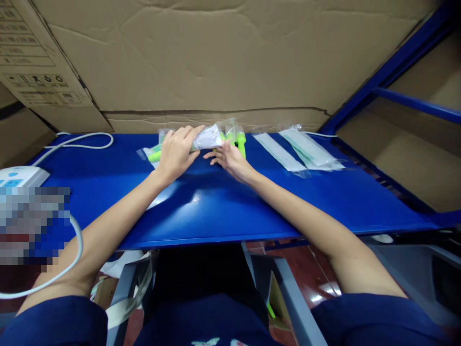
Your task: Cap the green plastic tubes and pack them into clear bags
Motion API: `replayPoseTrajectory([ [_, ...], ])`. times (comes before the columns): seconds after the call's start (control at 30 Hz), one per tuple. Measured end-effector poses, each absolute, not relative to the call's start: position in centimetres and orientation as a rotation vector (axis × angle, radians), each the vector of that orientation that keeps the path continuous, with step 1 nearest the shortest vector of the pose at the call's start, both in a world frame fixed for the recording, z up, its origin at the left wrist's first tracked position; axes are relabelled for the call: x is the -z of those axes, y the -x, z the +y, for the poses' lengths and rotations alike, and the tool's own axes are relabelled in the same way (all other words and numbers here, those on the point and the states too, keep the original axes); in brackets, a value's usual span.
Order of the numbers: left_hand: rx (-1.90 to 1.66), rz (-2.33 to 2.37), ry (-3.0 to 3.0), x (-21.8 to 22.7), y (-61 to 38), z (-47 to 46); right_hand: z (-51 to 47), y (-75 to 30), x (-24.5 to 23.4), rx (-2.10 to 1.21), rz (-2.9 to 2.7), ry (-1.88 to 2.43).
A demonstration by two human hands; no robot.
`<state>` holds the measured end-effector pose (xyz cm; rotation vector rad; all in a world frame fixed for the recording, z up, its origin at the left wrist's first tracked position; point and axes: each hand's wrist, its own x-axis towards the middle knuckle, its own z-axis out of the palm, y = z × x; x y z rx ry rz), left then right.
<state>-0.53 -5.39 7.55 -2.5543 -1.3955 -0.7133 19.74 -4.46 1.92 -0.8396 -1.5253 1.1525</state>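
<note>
My left hand (178,151) is closed over a clear plastic packet (208,138) with a white printed sheet in it. A lime-green end (154,156) of something sticks out to the left under that hand, beside more clear wrap. My right hand (233,161) is at the packet's right end, its fingers apart and stretched to the left. Its thumb is close to the packet; whether it touches cannot be told. Just behind this hand are lime-green plastic pieces (241,140), partly in clear wrap and partly hidden, so their kind is unclear.
Flat clear packets with white and green contents (283,153) (311,149) lie at the right on the blue table (216,211). A white device (23,177) with a cable (77,240) is at the left. Cardboard (216,62) walls the back; a blue frame (382,72) stands right.
</note>
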Motion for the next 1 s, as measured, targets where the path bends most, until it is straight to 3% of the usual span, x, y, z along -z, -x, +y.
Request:
replayPoseTrajectory([
  [0.3, 0.692, -1.31, 2.569, -6.5, -0.2, -5.3, -6.0, -18.5, -3.5, -1.082, -1.379, 0.986],
  [0.53, 0.831, -1.496, 2.618, -7.5, 0.6, -4.9, -4.2, -20.5, -4.0, -1.028, -1.236, 0.973],
  [0.83, 1.264, -1.559, 3.178, -5.2, 1.0, -2.5, -0.9, -23.5, -2.8, -1.115, -1.217, 1.022],
  [1.0, 1.428, -1.591, 3.117, -4.0, 0.2, -0.8, -0.2, -22.7, -1.9, -1.176, -1.313, 1.084],
])
